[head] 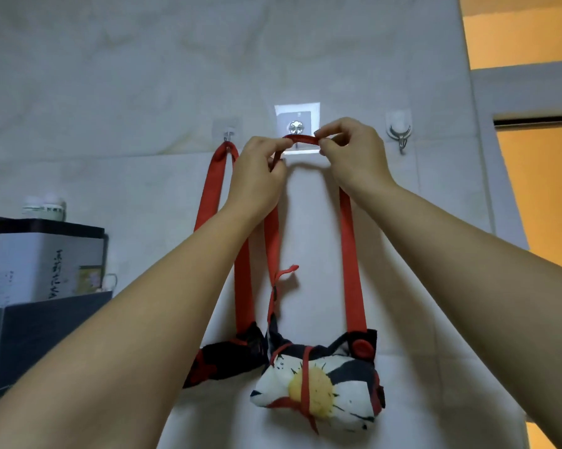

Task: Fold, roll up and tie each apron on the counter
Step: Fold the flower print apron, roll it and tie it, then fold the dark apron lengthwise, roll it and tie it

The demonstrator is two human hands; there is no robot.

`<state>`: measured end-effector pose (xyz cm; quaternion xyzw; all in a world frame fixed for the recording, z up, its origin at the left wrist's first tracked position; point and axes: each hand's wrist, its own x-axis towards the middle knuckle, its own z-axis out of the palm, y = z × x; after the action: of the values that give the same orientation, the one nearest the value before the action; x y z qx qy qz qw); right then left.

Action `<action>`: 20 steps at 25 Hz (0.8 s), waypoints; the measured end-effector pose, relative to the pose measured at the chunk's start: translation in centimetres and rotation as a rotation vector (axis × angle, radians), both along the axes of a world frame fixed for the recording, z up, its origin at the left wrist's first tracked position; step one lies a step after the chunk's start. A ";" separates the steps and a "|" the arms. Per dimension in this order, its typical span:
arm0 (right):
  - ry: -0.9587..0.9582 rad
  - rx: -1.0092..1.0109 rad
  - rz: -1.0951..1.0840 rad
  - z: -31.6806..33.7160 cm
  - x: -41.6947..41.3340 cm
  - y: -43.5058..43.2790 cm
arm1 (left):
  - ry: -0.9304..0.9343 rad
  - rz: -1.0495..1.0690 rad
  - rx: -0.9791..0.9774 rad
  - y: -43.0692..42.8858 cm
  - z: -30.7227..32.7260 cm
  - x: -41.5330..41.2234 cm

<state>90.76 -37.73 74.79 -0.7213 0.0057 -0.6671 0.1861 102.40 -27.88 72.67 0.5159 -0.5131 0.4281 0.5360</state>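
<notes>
A rolled apron bundle (321,380) with a white daisy print, tied round with red cord, hangs against the wall from its red neck strap (300,140). My left hand (260,170) and my right hand (350,150) pinch the top of that strap at the middle wall hook (295,128). A second rolled bundle (227,358), dark with red patches, hangs to the left. Its red strap (214,176) loops over the left hook (227,136).
A third metal hook (400,134) is bare on the wall at the right. At the left stands a shelf with a white printed box (43,260), a dark panel (46,335) and small white jars (44,207). An orange window area (532,157) lies at the right.
</notes>
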 end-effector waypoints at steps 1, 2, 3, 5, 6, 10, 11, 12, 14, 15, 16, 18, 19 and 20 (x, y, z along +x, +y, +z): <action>-0.029 -0.017 -0.024 0.7 0.3 0.3 | -0.003 -0.003 -0.010 0.0 0.6 -0.1; -0.047 -0.024 -0.052 1.5 0.6 0.6 | 0.000 0.001 -0.012 0.1 1.1 -0.2; -0.049 -0.017 -0.084 2.1 0.9 0.8 | 0.007 0.017 -0.004 0.0 1.7 -0.3; -0.015 0.024 -0.160 3.1 1.4 0.9 | 0.025 0.064 0.027 -0.3 2.7 -0.3; 0.006 0.040 -0.210 3.4 1.6 0.9 | 0.035 0.082 0.045 -0.5 3.1 -0.1; 0.087 0.008 -0.420 2.7 1.9 0.5 | 0.107 0.175 0.049 -1.1 3.4 0.2; 0.102 -0.017 -0.448 2.1 2.0 0.4 | 0.115 0.194 0.042 -1.1 2.9 0.4; 0.115 -0.042 -0.459 1.5 2.1 0.3 | 0.115 0.183 0.034 -1.1 2.2 0.6; 0.135 -0.091 -0.456 -0.1 2.1 0.4 | 0.094 0.124 0.020 -1.1 0.4 1.0; 0.142 -0.114 -0.455 -0.9 2.1 0.4 | 0.084 0.108 0.021 -1.1 -0.5 1.1; 0.144 -0.131 -0.457 -1.9 2.0 0.5 | 0.078 0.105 0.030 -1.0 -1.5 0.9; 0.111 -0.158 -0.494 -4.2 1.6 0.5 | 0.054 0.127 0.052 -0.7 -3.5 0.2; 0.088 -0.177 -0.545 -5.7 1.3 0.4 | 0.031 0.144 0.071 -0.4 -4.7 -0.2; 0.073 -0.201 -0.610 -7.1 1.0 0.1 | 0.005 0.175 0.093 -0.3 -5.8 -0.6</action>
<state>91.77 -37.58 67.69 -0.7244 0.1625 -0.6632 -0.0951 101.83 -28.17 66.87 0.5841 -0.4842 0.4475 0.4733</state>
